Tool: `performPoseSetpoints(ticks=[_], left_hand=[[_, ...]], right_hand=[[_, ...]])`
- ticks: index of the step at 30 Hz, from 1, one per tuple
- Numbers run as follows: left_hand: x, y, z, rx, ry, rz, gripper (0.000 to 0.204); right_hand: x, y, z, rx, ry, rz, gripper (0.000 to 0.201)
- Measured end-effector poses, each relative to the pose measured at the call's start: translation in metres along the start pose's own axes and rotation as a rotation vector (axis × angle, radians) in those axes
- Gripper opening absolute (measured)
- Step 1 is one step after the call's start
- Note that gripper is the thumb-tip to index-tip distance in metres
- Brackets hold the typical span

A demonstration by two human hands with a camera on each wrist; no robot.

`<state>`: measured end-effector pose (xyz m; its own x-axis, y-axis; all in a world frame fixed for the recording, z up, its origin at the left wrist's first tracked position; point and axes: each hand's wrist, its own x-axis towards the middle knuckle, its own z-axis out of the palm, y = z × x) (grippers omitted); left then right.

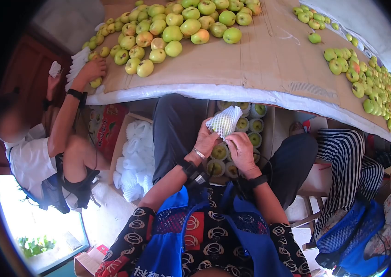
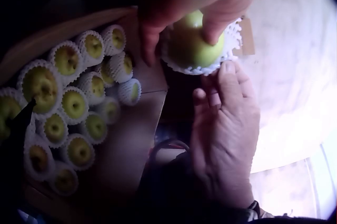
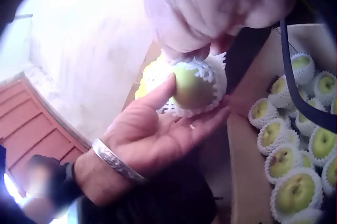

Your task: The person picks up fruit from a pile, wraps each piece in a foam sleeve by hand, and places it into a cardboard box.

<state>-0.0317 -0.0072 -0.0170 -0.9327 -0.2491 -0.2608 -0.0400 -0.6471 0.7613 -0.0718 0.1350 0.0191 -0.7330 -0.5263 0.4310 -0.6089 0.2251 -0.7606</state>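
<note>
My left hand (image 1: 206, 142), with a silver bracelet at the wrist, holds a green apple (image 3: 192, 91) partly inside a white foam net (image 1: 226, 121). In the right wrist view the left thumb lies on the apple's side and the fingers are beneath it. My right hand (image 1: 244, 150) pinches the edge of the net, as the left wrist view shows with its thumb and fingers (image 2: 230, 79) at the rim. Just below both hands is a cardboard box (image 3: 245, 176) holding several net-wrapped apples (image 2: 73, 103), standing in rows.
A box of loose white foam nets (image 1: 135, 152) stands to the left. Ahead, a cardboard-covered table (image 1: 269, 60) bears a heap of bare apples (image 1: 172, 32) and another pile (image 1: 375, 87). At left, a person (image 1: 33, 152) reaches onto the table; someone in striped trousers (image 1: 348, 157) sits at right.
</note>
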Motion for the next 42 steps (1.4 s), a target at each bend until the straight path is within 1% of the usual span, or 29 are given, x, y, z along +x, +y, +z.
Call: performPoseSetpoints(ticks=[2,3,4,5,6,7,8,9,10,11,12,13,14,15,17,18,19,21,22,24,25,27,30,34,36,37,39,42], left_hand=[[0.002,-0.001,-0.003,-0.078,0.004,0.039,0.048],[0.003,-0.001,-0.004,-0.079,0.006,0.039,0.048],[0.004,-0.001,-0.005,-0.022,-0.002,0.084,0.048],[0.005,-0.002,-0.006,0.036,-0.010,0.130,0.048],[0.007,-0.003,-0.006,0.036,-0.010,0.131,0.048],[0.008,-0.003,-0.006,0.208,0.015,0.227,0.049],[0.009,-0.004,-0.007,0.380,0.042,0.322,0.050],[0.005,0.003,-0.001,0.380,0.044,0.323,0.050],[-0.004,0.016,0.011,0.623,0.097,0.349,0.050],[-0.008,0.023,0.018,0.867,0.145,0.371,0.051],[-0.009,0.023,0.018,0.866,0.139,0.367,0.051],[-0.009,0.024,0.017,1.039,0.129,0.423,0.051],[-0.010,0.024,0.017,1.215,0.120,0.481,0.051],[-0.010,0.026,0.018,1.217,0.120,0.481,0.051],[-0.010,0.031,0.021,1.342,-0.027,0.827,0.046],[-0.012,0.035,0.022,1.301,-0.092,0.790,0.047],[-0.013,0.037,0.024,1.297,-0.095,0.790,0.047],[-0.017,0.041,0.029,1.120,-0.161,0.739,0.041],[-0.017,0.041,0.028,1.119,-0.162,0.739,0.041],[-0.018,0.041,0.026,0.979,-0.042,0.612,0.030],[-0.017,0.041,0.026,0.978,-0.040,0.615,0.030],[-0.017,0.041,0.026,1.150,-0.046,0.820,0.019],[-0.016,0.042,0.024,1.198,-0.007,0.858,0.017],[-0.016,0.044,0.021,1.226,0.002,0.837,0.016],[-0.017,0.043,0.023,1.152,-0.081,0.841,0.015],[-0.018,0.042,0.024,1.152,-0.084,0.837,0.015],[-0.021,0.039,0.027,1.101,-0.153,0.806,0.014],[-0.026,0.035,0.031,1.066,-0.198,0.762,0.013]], right_hand=[[-0.001,0.004,0.004,-0.013,-0.030,0.004,0.009],[-0.002,0.004,0.004,-0.028,-0.062,0.010,0.008],[-0.003,0.004,0.004,-0.027,-0.064,0.011,0.008],[-0.004,0.005,0.002,-0.027,-0.046,0.019,0.014],[-0.004,0.004,0.001,-0.027,-0.028,0.025,0.020],[-0.004,0.003,0.000,-0.026,-0.029,0.023,0.020],[-0.004,0.002,-0.001,0.086,-0.023,0.261,0.031],[-0.004,0.000,-0.001,0.199,-0.015,0.501,0.042],[-0.004,-0.001,0.002,0.198,-0.014,0.502,0.042],[-0.004,-0.003,0.008,0.413,0.011,0.524,0.049],[-0.005,-0.002,0.012,0.627,0.038,0.543,0.057],[-0.009,0.006,0.016,0.625,0.041,0.546,0.057],[-0.012,0.016,0.024,0.739,0.081,0.545,0.059],[-0.012,0.020,0.029,0.855,0.121,0.540,0.061],[-0.017,0.028,0.032,0.836,0.153,0.557,0.060],[-0.015,0.025,0.029,0.810,0.185,0.578,0.058],[-0.013,0.022,0.025,0.806,0.188,0.579,0.058],[-0.011,0.016,0.015,0.908,0.214,0.639,0.054],[-0.011,0.017,0.014,0.907,0.215,0.639,0.054],[-0.012,0.016,0.013,1.036,0.203,0.664,0.049],[-0.012,0.014,0.014,1.036,0.201,0.662,0.049],[-0.012,0.009,0.016,1.235,0.188,0.689,0.044],[-0.014,0.012,0.019,1.297,0.168,0.724,0.042],[-0.017,0.018,0.025,1.342,0.154,0.741,0.041],[-0.018,0.021,0.026,1.460,0.137,0.791,0.041],[-0.020,0.022,0.026,1.460,0.142,0.794,0.041],[-0.020,0.025,0.027,1.518,0.166,0.735,0.039],[-0.022,0.032,0.029,1.510,0.138,0.716,0.037]])
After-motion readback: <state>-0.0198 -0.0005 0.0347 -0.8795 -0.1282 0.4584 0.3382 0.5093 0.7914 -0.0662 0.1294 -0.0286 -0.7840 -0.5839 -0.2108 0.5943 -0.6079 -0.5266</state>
